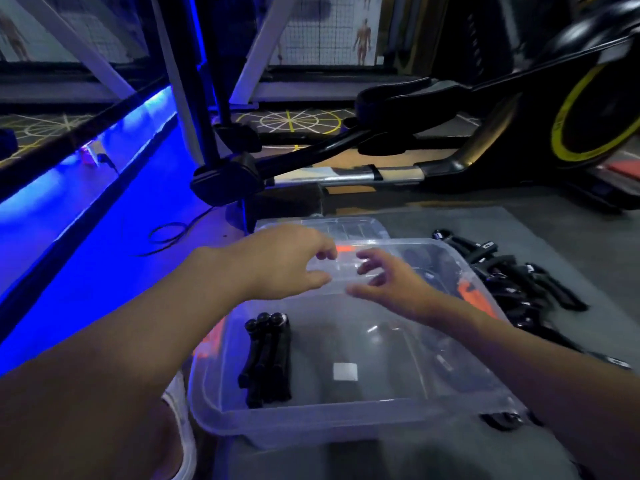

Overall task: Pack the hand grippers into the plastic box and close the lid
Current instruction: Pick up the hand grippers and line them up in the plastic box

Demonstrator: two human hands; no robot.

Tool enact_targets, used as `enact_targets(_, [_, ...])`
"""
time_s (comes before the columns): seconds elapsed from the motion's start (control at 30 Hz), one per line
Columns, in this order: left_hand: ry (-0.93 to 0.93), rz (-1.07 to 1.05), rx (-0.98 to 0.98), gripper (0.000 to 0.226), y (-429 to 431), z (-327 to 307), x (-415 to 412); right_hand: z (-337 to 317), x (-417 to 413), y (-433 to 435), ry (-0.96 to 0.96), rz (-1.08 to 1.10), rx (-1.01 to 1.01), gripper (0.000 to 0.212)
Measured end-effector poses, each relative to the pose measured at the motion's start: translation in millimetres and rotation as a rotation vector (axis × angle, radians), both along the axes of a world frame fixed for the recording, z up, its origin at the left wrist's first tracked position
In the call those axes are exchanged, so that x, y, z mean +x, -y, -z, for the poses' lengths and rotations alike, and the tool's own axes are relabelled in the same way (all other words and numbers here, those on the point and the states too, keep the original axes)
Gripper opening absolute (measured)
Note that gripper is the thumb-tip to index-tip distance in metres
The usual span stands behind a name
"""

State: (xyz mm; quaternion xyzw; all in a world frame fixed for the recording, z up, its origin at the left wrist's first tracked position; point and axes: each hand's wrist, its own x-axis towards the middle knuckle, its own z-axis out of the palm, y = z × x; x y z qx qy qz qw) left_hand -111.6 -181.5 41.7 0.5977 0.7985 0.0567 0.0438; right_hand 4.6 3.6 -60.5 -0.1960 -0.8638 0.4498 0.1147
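Hands over the far rim of the clear plastic box (346, 415) now: left hand (287, 261) with fingers loosely curled, right hand (391, 285) with fingers spread and relaxed, both empty, fingertips near each other but apart. Inside, three black hand grippers (266, 358) lie side by side close against the left wall, and the box floor is open from there across to the right wall. The lid (346, 228) lies flat just behind the far edge, off the box. To the right, a loose pile (519, 282) of more grippers sprawls on the grey mat (519, 230), just beside the right wall. Beyond the lid, the black frame of an exercise machine (519, 109) crosses the floor, and blue-lit floor (104, 209) runs along the left
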Motion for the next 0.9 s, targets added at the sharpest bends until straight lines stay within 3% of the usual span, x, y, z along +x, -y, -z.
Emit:
enact_targets(0.17, [0.024,0.099,0.061,0.035,-40,10,49,-35,63,-57,-0.293,0.324,0.075,0.002])
enact_targets(0.37, [0.060,0.304,0.095,0.050,-68,26,117,-27,145,-109,-0.251,0.598,0.143,0.027])
enact_targets(0.47, [0.050,0.368,0.105,0.066,-79,37,139,-3,181,-120,-0.137,0.674,0.142,0.024])
enact_targets(0.57, [0.031,0.401,0.107,0.064,-91,52,154,26,209,-124,-0.023,0.698,0.139,0.024])
enact_targets(0.67, [0.030,0.406,0.090,0.061,-99,63,161,57,232,-124,0.183,0.654,0.148,0.010])
enact_targets(0.7, [0.032,0.408,0.083,0.061,-101,68,162,67,237,-125,0.251,0.640,0.129,0.012])
enact_targets(0.83, [0.059,0.399,0.061,0.058,-105,83,164,96,246,-131,0.420,0.619,0.074,0.062])
enact_targets(0.9, [0.083,0.398,0.075,0.054,-107,84,164,102,246,-131,0.476,0.639,0.079,0.076])
